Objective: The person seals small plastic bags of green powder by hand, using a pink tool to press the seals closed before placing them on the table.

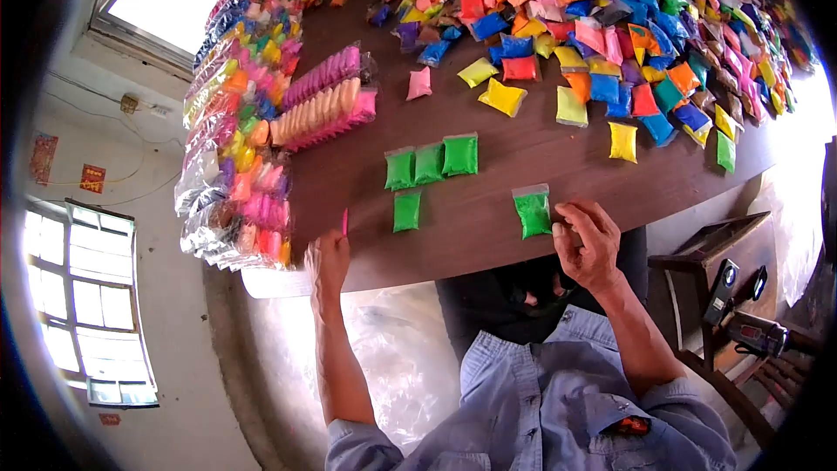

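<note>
On the brown table lie several small green packets: three side by side in a row (429, 163), one just below them (406, 211), and one farther right (532, 212). My right hand (588, 242) is beside that right packet, fingers curved and apart, with nothing seen between them. At the table's front left edge, my left hand (330, 260) is closed, its fingers pressed together; a thin pink strip (345, 221) stands at its fingertips. Whether the hand grips the strip is too small to tell.
A large heap of colourful packets (602, 44) covers the table's far side. Stacked bagged packets (240, 139) line the left edge, with pink and peach rows (323, 109) beside them. A wooden stool (741, 270) holding dark devices stands at the right.
</note>
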`<action>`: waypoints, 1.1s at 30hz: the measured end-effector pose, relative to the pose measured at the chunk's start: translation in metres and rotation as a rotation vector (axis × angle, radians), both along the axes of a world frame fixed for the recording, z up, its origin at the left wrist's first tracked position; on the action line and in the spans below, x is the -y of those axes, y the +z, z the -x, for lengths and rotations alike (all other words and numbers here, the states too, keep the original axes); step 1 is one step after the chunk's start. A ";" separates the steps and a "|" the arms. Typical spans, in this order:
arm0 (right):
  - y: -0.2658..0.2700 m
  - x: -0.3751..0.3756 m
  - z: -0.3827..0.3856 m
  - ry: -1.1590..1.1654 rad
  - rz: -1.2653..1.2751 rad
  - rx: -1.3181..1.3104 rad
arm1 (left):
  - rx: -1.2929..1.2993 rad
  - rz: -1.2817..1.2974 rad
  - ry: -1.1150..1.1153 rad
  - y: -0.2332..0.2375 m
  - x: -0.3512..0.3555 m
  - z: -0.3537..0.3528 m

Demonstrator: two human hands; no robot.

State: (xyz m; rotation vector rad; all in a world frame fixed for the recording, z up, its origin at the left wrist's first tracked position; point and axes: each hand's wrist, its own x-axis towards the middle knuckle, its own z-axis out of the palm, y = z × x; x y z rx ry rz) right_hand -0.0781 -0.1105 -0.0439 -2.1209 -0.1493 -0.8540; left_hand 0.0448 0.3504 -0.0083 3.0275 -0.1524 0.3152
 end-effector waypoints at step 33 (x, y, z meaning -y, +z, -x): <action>-0.003 0.005 0.002 0.079 0.235 -0.012 | -0.020 0.715 -0.419 0.010 0.265 0.089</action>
